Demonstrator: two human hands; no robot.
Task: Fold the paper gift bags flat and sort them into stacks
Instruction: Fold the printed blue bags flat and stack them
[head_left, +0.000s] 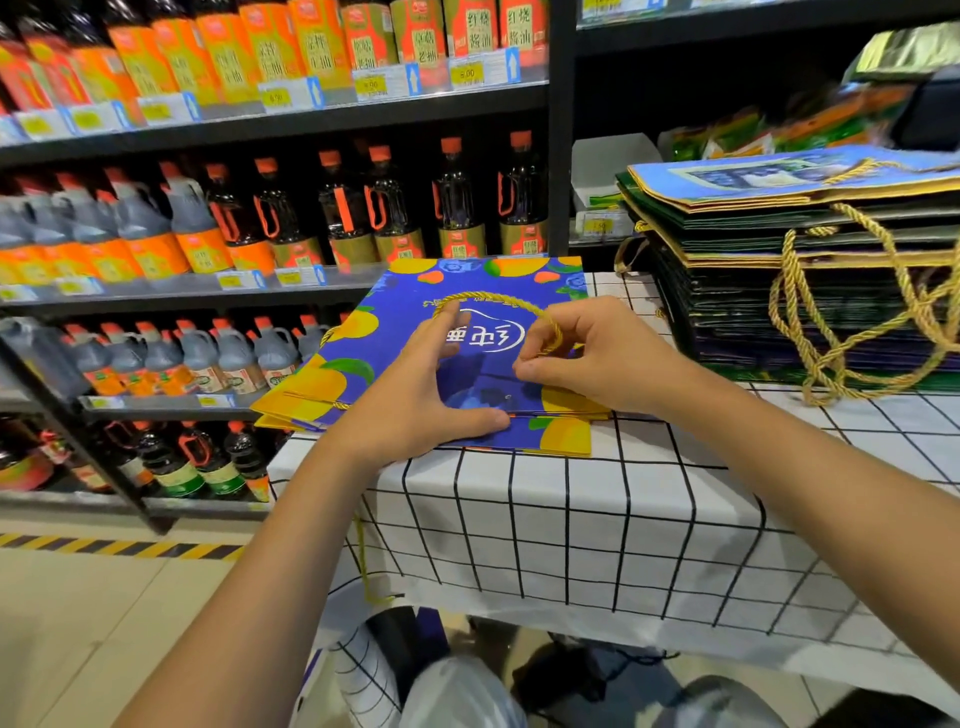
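A flattened blue gift bag with orange fruit print lies on top of a small stack of like bags at the left end of the table. Its gold cord handle loops across the printed face. My left hand rests flat on the bag, fingers straight, thumb along the near fold. My right hand pinches the gold cord at its right end, fingers curled. A tall stack of folded dark green and blue bags with hanging gold cords stands at the right.
The table wears a white cloth with a black grid. Shelves of sauce bottles stand close on the left and behind. A yellow-black floor stripe runs below. A bag and dark items sit under the table edge.
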